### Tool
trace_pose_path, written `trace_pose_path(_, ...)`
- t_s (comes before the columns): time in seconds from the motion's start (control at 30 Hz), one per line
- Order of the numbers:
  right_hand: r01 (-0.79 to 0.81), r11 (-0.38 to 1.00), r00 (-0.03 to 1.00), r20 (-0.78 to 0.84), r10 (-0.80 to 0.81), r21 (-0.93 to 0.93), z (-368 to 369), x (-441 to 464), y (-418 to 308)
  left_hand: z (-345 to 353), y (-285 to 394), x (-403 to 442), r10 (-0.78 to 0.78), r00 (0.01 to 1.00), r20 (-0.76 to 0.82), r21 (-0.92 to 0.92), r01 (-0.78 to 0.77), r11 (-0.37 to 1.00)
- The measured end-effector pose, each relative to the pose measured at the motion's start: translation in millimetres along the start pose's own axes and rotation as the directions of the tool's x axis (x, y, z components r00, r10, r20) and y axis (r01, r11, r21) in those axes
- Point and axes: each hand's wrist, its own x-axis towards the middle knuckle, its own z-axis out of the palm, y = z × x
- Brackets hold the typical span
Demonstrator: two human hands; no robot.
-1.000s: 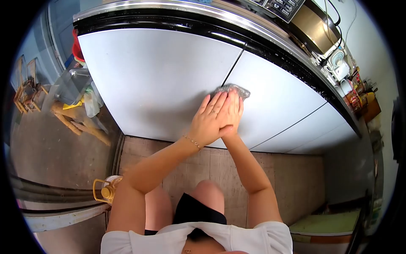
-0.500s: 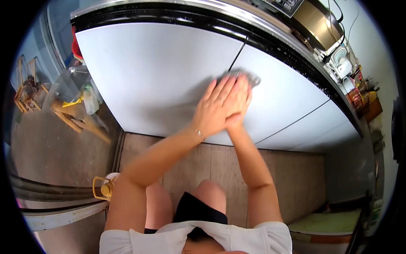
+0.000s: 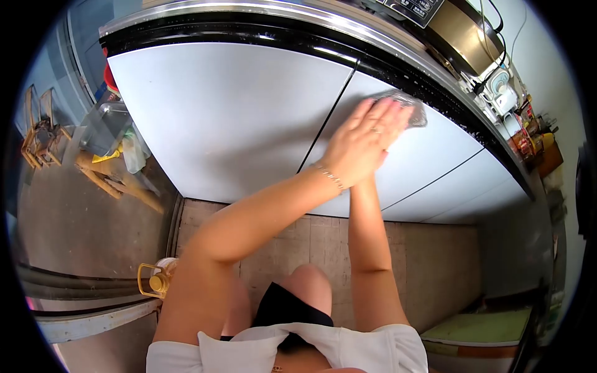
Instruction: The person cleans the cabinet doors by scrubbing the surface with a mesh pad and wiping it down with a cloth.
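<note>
Cabinet door (image 3: 429,152) | left hand (image 3: 357,146) atop right hand (image 3: 394,133) | silvery cloth (image 3: 418,117) beneath

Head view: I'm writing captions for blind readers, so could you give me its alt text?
A person's left hand lies over their right hand, holding a shiny grey cloth or pad against a pale panel below black trim. They wear a bracelet and white top.

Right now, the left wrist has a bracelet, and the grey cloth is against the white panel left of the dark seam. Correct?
The side is wrong: the head view shows the grey cloth against the white panel right of the dark seam. The left wrist does have a bracelet.
</note>
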Motion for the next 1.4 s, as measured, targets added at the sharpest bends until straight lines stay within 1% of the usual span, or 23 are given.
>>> trace_pose_path(0.07, 0.083, 0.996, 0.995, 0.056, -0.085, 0.043, 10.3, -8.7, -21.9, -10.2, -20.7, -29.2, -0.100, 0.995, 0.030, -0.009, 0.100, 0.995)
trace_pose_path(0.13, 0.179, 0.983, 0.969, 0.163, -0.183, 0.044, 19.4, -28.1, -34.8, -19.4, -39.1, -66.5, -0.222, 0.973, 0.059, -0.020, 0.223, 0.975)
trace_pose_path(0.2, 0.267, 0.962, 0.918, 0.288, -0.273, 0.059, 28.2, -53.0, -38.6, -10.6, -43.0, -96.7, -0.249, 0.963, 0.100, -0.045, 0.255, 0.966)
trace_pose_path(0.23, 0.220, 0.971, 0.906, 0.351, -0.238, 0.093, 29.1, -66.1, -38.5, -6.7, -42.6, -108.8, -0.265, 0.957, 0.118, -0.055, 0.273, 0.961)
trace_pose_path(0.3, 0.289, 0.956, 0.878, 0.383, -0.287, 0.053, 36.1, -86.7, -24.5, 1.2, -39.9, -123.3, -0.243, 0.957, 0.158, -0.089, 0.259, 0.962)
trace_pose_path(0.37, 0.387, 0.922, 0.829, 0.439, -0.346, -0.004, 35.9, -79.3, -8.5, -0.2, -40.9, -120.3, -0.211, 0.963, 0.165, -0.093, 0.228, 0.969)
trace_pose_path(0.47, 0.431, 0.902, 0.868, 0.281, -0.410, -0.018, 19.2, -8.1, -18.2, -23.6, -53.7, -73.6, -0.128, 0.991, 0.033, -0.055, 0.129, 0.990)
trace_pose_path(0.57, 0.336, 0.942, 0.934, 0.138, -0.331, -0.014, 12.5, 32.4, -48.8, -43.0, -61.8, -34.8, -0.130, 0.987, -0.092, -0.029, 0.127, 0.991)
trace_pose_path(0.67, 0.339, 0.941, 0.929, 0.155, -0.337, 0.010, 31.2, -0.7, -50.0, -32.9, -60.0, -64.7, -0.203, 0.978, -0.038, -0.029, 0.202, 0.979)
trace_pose_path(0.7, 0.362, 0.932, 0.898, 0.273, -0.345, -0.012, 38.4, -25.5, -45.8, -23.9, -61.1, -85.5, -0.214, 0.977, 0.008, -0.044, 0.214, 0.976)
trace_pose_path(0.77, 0.454, 0.889, 0.832, 0.383, -0.401, -0.054, 51.6, -64.1, -26.7, -7.4, -63.1, -127.8, -0.241, 0.964, 0.111, -0.075, 0.249, 0.966)
trace_pose_path(0.8, 0.502, 0.862, 0.792, 0.439, -0.425, -0.069, 55.0, -70.6, -20.4, -11.1, -66.4, -126.9, -0.213, 0.970, 0.115, -0.061, 0.221, 0.973)
trace_pose_path(0.87, 0.448, 0.890, 0.856, 0.329, -0.399, -0.086, 50.2, -42.2, -22.4, -23.3, -71.6, -111.8, -0.163, 0.978, 0.127, -0.038, 0.169, 0.985)
trace_pose_path(0.93, 0.353, 0.928, 0.916, 0.244, -0.319, -0.114, 32.7, -4.0, -36.5, -40.0, -71.2, -70.6, -0.136, 0.990, 0.039, -0.079, 0.139, 0.987)
trace_pose_path(0.97, 0.310, 0.942, 0.943, 0.167, -0.287, -0.128, 29.4, 11.2, -42.8, -45.0, -68.7, -50.8, -0.128, 0.992, -0.006, -0.117, 0.127, 0.985)
trace_pose_path(1.03, 0.264, 0.957, 0.964, 0.006, -0.266, -0.119, 36.6, 19.6, -55.0, -54.9, -74.3, -38.5, -0.122, 0.991, -0.059, -0.161, 0.111, 0.981)
trace_pose_path(1.1, 0.266, 0.962, 0.964, -0.004, -0.267, -0.060, 43.6, 27.4, -74.9, -63.7, -84.2, -38.0, -0.123, 0.990, -0.072, -0.168, 0.109, 0.980)
trace_pose_path(1.13, 0.267, 0.963, 0.964, -0.009, -0.267, -0.030, 47.0, 31.2, -84.9, -67.0, -93.5, -42.1, -0.158, 0.985, -0.072, -0.131, 0.148, 0.980)
trace_pose_path(1.2, 0.333, 0.942, 0.938, 0.087, -0.336, 0.049, 59.2, 34.9, -117.2, -80.1, -121.4, -61.6, -0.229, 0.971, -0.073, -0.055, 0.225, 0.973)
trace_pose_path(1.23, 0.366, 0.925, 0.920, 0.107, -0.376, 0.101, 63.8, 36.2, -138.0, -90.8, -137.2, -71.4, -0.226, 0.970, -0.089, 0.009, 0.227, 0.974)
trace_pose_path(1.27, 0.399, 0.904, 0.900, 0.122, -0.418, 0.154, 70.2, 38.8, -161.9, -101.0, -151.7, -80.2, -0.273, 0.955, -0.118, 0.042, 0.279, 0.959)
trace_pose_path(1.33, 0.483, 0.862, 0.855, 0.129, -0.502, 0.152, 86.9, 41.1, -208.4, -120.3, -176.1, -97.1, -0.359, 0.917, -0.175, 0.104, 0.380, 0.919)
trace_pose_path(1.4, 0.570, 0.798, 0.805, 0.063, -0.590, 0.194, 100.0, 45.5, -247.9, -137.4, -200.4, -109.6, -0.411, 0.876, -0.251, 0.143, 0.454, 0.880)
